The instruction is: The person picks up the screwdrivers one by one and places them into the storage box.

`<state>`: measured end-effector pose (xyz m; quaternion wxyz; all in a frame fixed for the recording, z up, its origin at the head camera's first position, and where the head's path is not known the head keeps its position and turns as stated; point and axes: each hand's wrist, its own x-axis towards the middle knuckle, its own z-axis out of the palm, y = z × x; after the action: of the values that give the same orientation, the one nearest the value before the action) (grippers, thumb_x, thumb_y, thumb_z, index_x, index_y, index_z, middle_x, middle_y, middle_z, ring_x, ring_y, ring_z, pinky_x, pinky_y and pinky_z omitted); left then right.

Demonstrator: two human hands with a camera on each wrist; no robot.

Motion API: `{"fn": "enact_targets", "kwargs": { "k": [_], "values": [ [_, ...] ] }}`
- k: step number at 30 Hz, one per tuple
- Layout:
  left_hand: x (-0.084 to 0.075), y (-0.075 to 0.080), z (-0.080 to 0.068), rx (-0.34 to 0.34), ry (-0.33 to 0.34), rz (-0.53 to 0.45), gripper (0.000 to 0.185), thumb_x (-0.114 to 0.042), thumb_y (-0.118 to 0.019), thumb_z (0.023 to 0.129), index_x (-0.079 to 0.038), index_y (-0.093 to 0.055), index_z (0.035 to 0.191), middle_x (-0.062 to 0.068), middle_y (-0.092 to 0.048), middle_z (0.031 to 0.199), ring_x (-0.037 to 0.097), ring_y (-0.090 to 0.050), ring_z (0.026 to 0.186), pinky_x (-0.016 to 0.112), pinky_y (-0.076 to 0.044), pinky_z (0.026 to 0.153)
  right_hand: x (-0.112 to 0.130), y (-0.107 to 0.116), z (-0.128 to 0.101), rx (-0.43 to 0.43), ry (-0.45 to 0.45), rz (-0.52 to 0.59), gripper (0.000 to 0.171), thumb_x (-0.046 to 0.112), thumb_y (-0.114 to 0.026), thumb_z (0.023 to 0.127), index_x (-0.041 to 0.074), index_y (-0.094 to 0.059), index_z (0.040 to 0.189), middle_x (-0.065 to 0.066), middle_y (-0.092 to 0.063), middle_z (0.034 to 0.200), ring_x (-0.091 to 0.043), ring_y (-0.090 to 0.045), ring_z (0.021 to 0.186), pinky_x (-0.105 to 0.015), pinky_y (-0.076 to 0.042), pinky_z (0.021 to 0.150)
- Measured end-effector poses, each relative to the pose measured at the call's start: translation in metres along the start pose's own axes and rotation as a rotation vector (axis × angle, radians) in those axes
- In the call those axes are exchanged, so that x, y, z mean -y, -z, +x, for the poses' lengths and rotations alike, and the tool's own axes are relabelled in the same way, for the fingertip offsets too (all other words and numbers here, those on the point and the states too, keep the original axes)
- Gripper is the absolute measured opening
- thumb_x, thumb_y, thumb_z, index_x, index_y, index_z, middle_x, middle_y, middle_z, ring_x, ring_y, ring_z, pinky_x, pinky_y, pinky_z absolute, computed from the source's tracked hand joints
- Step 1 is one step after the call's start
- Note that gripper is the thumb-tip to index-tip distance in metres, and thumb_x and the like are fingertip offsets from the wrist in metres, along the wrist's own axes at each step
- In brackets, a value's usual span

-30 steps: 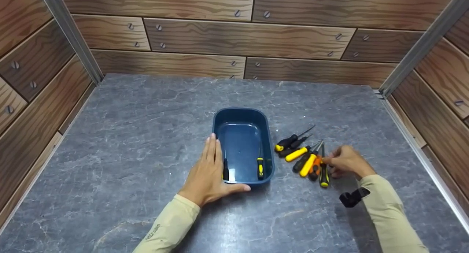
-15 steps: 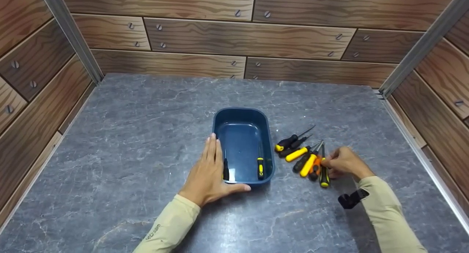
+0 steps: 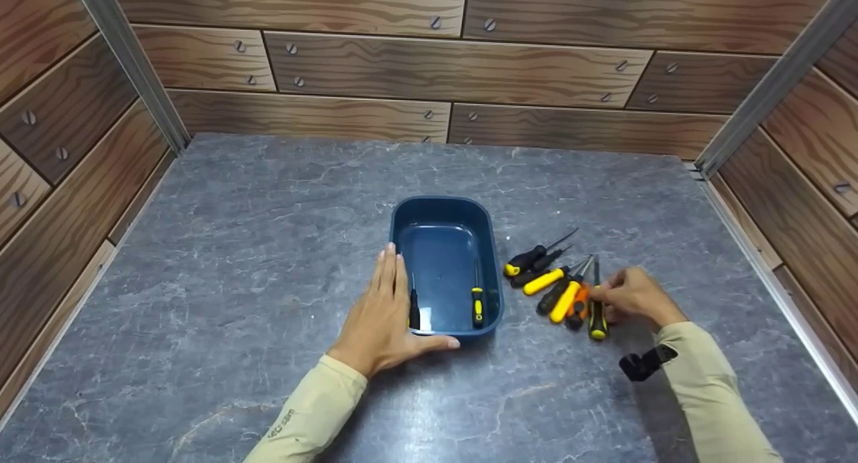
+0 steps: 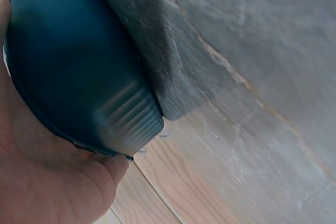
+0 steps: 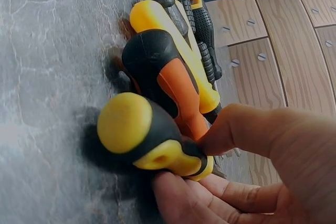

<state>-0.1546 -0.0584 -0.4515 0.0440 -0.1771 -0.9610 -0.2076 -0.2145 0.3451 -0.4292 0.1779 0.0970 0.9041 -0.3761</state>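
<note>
My left hand (image 3: 379, 322) lies along the left side of a dark blue plastic bin (image 3: 439, 210), fingers straight and thumb stretched across its near end. Inside the bin are a small yellow-and-black screwdriver (image 3: 477, 309) at the right wall and a dark-handled one (image 3: 413, 309) at the left, partly hidden by that hand. My right hand (image 3: 633, 295) pinches a black-and-yellow screwdriver (image 5: 163, 140) between thumb and fingers at the front of its handle. Right beside it lies an orange-and-black screwdriver (image 5: 178, 87), overlapped by the thumb in the right wrist view.
Several more screwdrivers fan out between bin and right hand, including two with yellow handles (image 3: 544, 282) and a black one with a yellow end (image 3: 526, 260). The grey marbled tabletop (image 3: 268, 202) is bounded by wood-patterned walls (image 3: 362, 68) at the back and sides.
The pinched screwdriver has shifted slightly right and away from the orange one, and my right fingers have closed in on its handle. The left hand and bin have stayed in place.
</note>
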Motion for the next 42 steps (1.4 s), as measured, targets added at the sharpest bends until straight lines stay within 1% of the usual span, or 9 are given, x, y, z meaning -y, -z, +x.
{"fn": "enact_targets", "kwargs": {
  "k": [3,10,14,17,23,29,34,38,42],
  "values": [
    [0.000,0.001,0.000,0.002,0.002,0.000,0.143,-0.092,-0.059,0.067,0.010,-0.013,0.157,0.026,0.001,0.166,0.038,-0.003,0.154,0.046,-0.021,0.122,0.000,0.002,0.000,-0.016,0.008,0.006,0.035,0.023,-0.072,0.093,-0.008,-0.059,0.103,-0.008,-0.064,0.084,-0.011,-0.062,0.064,-0.027,-0.055,0.060],
    [0.000,0.000,0.000,0.004,0.001,0.006,0.144,-0.093,-0.057,0.067,0.009,-0.013,0.158,0.025,0.001,0.166,0.037,-0.003,0.154,0.046,-0.021,0.122,0.003,0.007,-0.002,-0.083,0.034,0.028,0.031,0.017,-0.069,0.090,-0.010,-0.060,0.104,-0.006,-0.065,0.082,-0.011,-0.062,0.062,-0.026,-0.056,0.060],
    [0.000,0.001,0.000,0.018,0.007,0.012,0.144,-0.095,-0.055,0.067,0.008,-0.010,0.158,0.024,0.004,0.166,0.035,0.000,0.154,0.044,-0.019,0.122,0.009,0.011,-0.004,-0.117,0.070,0.084,0.035,0.015,-0.068,0.091,-0.014,-0.060,0.109,-0.004,-0.068,0.080,-0.013,-0.065,0.061,-0.029,-0.059,0.062],
    [0.000,0.001,0.000,0.017,0.005,0.003,0.143,-0.093,-0.057,0.068,0.009,-0.011,0.158,0.025,0.003,0.166,0.036,0.000,0.154,0.045,-0.018,0.122,0.017,0.013,-0.005,-0.145,0.085,0.133,0.038,0.015,-0.068,0.092,-0.015,-0.058,0.114,-0.003,-0.067,0.080,-0.012,-0.067,0.062,-0.030,-0.060,0.065],
    [0.000,0.000,0.000,0.001,-0.002,0.005,0.142,-0.091,-0.059,0.068,0.009,-0.013,0.158,0.025,0.002,0.166,0.037,-0.002,0.154,0.046,-0.022,0.121,0.036,0.010,-0.008,-0.197,0.160,0.262,0.044,0.009,-0.067,0.092,-0.020,-0.052,0.122,0.000,-0.066,0.080,-0.009,-0.069,0.062,-0.031,-0.061,0.068],
    [0.000,0.000,-0.001,0.002,0.005,0.003,0.143,-0.092,-0.059,0.068,0.008,-0.012,0.158,0.023,0.003,0.167,0.035,-0.001,0.155,0.046,-0.024,0.121,0.053,0.003,-0.010,-0.209,0.226,0.369,0.043,0.005,-0.067,0.092,-0.020,-0.051,0.124,0.003,-0.067,0.081,-0.009,-0.070,0.065,-0.029,-0.061,0.069],
    [0.000,0.000,-0.001,-0.008,-0.002,0.010,0.143,-0.093,-0.058,0.067,0.009,-0.014,0.158,0.025,0.001,0.166,0.037,-0.003,0.154,0.046,-0.024,0.121,0.069,-0.009,-0.010,-0.209,0.324,0.437,0.038,0.001,-0.066,0.092,-0.020,-0.052,0.120,0.003,-0.068,0.081,-0.008,-0.068,0.066,-0.028,-0.061,0.068],
    [0.000,0.001,-0.001,-0.002,-0.005,0.009,0.143,-0.093,-0.057,0.068,0.010,-0.013,0.157,0.026,0.001,0.166,0.038,-0.003,0.154,0.046,-0.019,0.122,0.087,-0.023,-0.010,-0.183,0.377,0.474,0.036,-0.002,-0.067,0.092,-0.021,-0.052,0.119,0.001,-0.068,0.084,-0.009,-0.068,0.066,-0.029,-0.061,0.068],
    [0.000,0.001,-0.001,-0.001,-0.006,0.013,0.144,-0.094,-0.055,0.068,0.010,-0.013,0.157,0.027,0.001,0.166,0.039,-0.004,0.154,0.046,-0.019,0.122,0.105,-0.038,-0.009,-0.164,0.414,0.490,0.033,-0.003,-0.068,0.091,-0.020,-0.054,0.116,-0.005,-0.067,0.087,-0.010,-0.069,0.065,-0.031,-0.061,0.068]
  ]
}}
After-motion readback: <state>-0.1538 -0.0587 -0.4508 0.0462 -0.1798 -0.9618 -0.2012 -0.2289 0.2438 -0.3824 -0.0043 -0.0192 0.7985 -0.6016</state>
